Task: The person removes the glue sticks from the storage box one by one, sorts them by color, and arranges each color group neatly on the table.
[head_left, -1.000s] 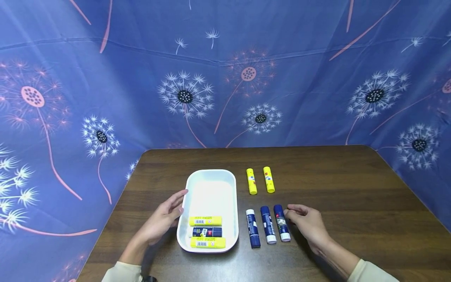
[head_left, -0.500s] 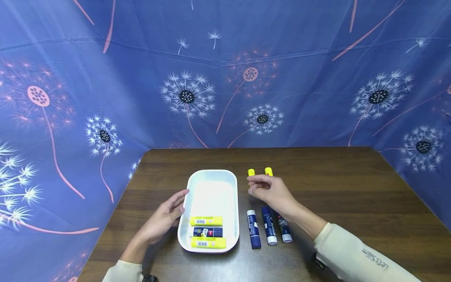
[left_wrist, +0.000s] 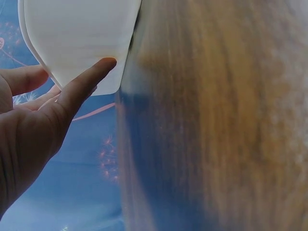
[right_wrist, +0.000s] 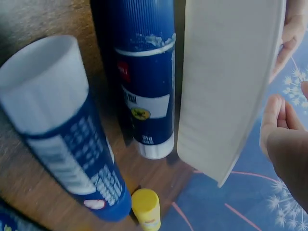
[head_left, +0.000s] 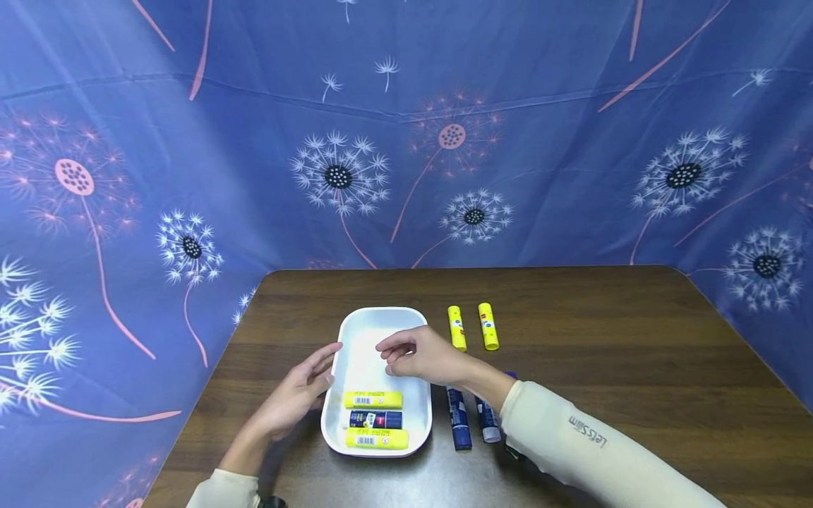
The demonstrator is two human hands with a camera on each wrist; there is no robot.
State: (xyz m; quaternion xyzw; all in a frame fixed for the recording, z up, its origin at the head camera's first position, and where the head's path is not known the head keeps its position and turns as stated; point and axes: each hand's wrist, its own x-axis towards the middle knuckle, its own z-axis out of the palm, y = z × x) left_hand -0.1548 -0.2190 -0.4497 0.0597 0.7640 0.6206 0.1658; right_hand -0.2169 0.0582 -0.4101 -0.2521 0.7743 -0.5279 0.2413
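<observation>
In the head view my left hand (head_left: 288,402) rests against the left side of a white tray (head_left: 335,416); its straight fingers touch the wall in the left wrist view. Over the tray's middle hovers my right hand (head_left: 425,356), fingers loosely bent, nothing visible in them. Across the tray's near end lie a yellow glue stick (head_left: 372,400), a dark blue glue stick (head_left: 376,420) and another yellow glue stick (head_left: 377,439). Right of the tray lie dark blue glue sticks (head_left: 460,423), partly covered by my right forearm.
Two more yellow glue sticks, one nearer the tray (head_left: 456,329) and one farther right (head_left: 488,327), lie on the wooden table (head_left: 603,324). A blue dandelion-patterned cloth (head_left: 546,141) hangs behind the table.
My right hand has moved from beside the rightmost blue glue stick, past the yellow ones, leftward to above the tray. The left hand stays at the tray's side.
</observation>
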